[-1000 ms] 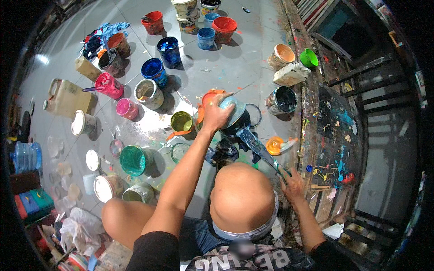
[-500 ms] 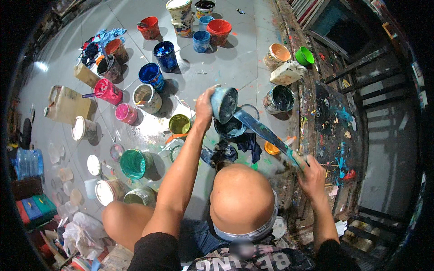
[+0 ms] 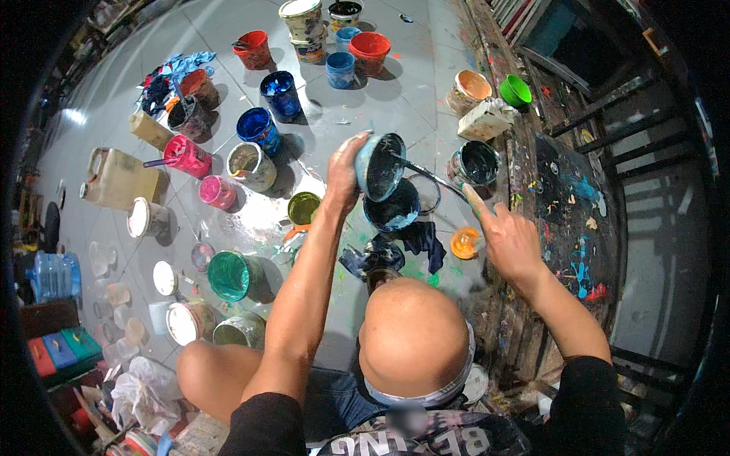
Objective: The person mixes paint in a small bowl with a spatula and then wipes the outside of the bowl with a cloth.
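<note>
My left hand [image 3: 344, 175] grips a small blue-grey paint tub [image 3: 368, 169] by its left side and holds it tipped, mouth to the right. Below it stands a larger dark tub [image 3: 393, 222] with blue paint on its inner wall. My right hand [image 3: 513, 243] is closed on a paint-smeared flat stirring stick [image 3: 435, 178], seen nearly edge-on, with its far end inside the tipped tub. Dark paint coats that tub's inside. A dark stained rag [image 3: 426, 245] lies beside the larger tub, and an orange-yellow cup [image 3: 463, 243] sits below my right hand.
Blue tubs [image 3: 258, 131], a pink tub [image 3: 187, 156], a green bucket [image 3: 231, 275] and a jerrycan [image 3: 122, 178] stand on the left of the tiled floor [image 3: 403, 99]. A dark-paint bucket [image 3: 475, 164] and a stained wooden board [image 3: 566, 197] are on the right.
The stick has turned from flat to edge-on, and its tip now reaches into the tipped tub. My right hand has moved up and slightly left.
</note>
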`<state>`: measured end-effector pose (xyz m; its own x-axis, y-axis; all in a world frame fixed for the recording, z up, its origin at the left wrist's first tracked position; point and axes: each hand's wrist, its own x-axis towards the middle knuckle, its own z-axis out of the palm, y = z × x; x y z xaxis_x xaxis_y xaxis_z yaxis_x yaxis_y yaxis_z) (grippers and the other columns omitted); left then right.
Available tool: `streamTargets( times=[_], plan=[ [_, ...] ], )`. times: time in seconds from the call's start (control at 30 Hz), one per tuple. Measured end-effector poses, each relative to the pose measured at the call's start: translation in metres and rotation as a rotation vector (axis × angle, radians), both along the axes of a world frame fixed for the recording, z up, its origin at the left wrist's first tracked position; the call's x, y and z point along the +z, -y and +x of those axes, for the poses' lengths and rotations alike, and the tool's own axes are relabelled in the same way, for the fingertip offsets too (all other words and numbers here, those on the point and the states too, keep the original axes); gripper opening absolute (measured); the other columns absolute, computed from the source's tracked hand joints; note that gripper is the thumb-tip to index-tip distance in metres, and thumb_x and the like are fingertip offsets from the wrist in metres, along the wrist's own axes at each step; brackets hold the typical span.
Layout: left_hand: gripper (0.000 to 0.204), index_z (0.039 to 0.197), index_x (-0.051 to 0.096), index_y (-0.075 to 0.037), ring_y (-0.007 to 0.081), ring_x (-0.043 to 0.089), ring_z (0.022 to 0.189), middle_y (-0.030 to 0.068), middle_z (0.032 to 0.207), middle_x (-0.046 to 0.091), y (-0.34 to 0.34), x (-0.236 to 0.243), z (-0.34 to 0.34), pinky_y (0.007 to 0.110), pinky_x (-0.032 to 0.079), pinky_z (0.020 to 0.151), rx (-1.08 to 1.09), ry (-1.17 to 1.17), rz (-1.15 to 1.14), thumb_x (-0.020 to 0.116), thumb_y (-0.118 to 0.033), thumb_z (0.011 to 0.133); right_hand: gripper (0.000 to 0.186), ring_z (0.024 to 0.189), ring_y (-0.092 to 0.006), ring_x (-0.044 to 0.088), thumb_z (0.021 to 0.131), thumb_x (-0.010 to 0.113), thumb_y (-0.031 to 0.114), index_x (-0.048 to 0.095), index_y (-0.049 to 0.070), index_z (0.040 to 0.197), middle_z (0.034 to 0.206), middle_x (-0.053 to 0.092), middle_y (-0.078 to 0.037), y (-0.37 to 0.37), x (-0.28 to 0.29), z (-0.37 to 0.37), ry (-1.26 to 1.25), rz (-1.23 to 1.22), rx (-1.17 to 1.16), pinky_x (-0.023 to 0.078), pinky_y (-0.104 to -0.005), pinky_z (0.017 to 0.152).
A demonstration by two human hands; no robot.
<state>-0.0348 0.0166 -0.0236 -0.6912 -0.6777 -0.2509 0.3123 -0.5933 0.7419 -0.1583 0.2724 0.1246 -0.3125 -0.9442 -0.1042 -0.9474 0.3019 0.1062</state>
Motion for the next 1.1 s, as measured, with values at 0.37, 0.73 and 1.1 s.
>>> streamTargets(
  times=[0.37,0.73,1.1],
  plan=[
    [0.047,0.125,0.057,-0.002,0.0259,0.067,0.100,0.0153,0.114,0.066,-0.005,0.008,0.007,0.041,0.055,0.090,-0.003,-0.113,0.003,0.048,-0.035,0.093,0.036,0.083,-0.0436,0.064,0.093,0.057,0.020,0.059,0.009,0.128,0.086,0.066,-0.026,-0.013,-0.036,-0.020,0.710,-0.021,-0.186,0.049,-0.0494,0.074],
    [0.050,0.119,0.061,-0.002,0.0247,0.067,0.094,0.0126,0.107,0.069,0.000,0.015,0.003,0.041,0.054,0.087,0.155,-0.343,0.145,0.049,-0.043,0.091,0.030,0.065,-0.0136,0.056,0.101,0.052,0.025,0.060,0.005,0.123,0.082,0.060,-0.008,-0.005,-0.052,0.034,1.461,0.057,-0.617,0.047,-0.0270,0.059],
    [0.051,0.115,0.063,-0.008,0.0324,0.061,0.107,0.0130,0.116,0.065,0.004,0.028,0.000,0.053,0.048,0.095,-0.031,-0.163,0.497,0.038,-0.047,0.092,0.033,0.061,-0.0193,0.059,0.097,0.051,0.017,0.057,0.012,0.129,0.088,0.065,-0.010,-0.030,-0.042,0.005,0.665,-0.405,-0.032,0.047,-0.0322,0.048]
  ],
)
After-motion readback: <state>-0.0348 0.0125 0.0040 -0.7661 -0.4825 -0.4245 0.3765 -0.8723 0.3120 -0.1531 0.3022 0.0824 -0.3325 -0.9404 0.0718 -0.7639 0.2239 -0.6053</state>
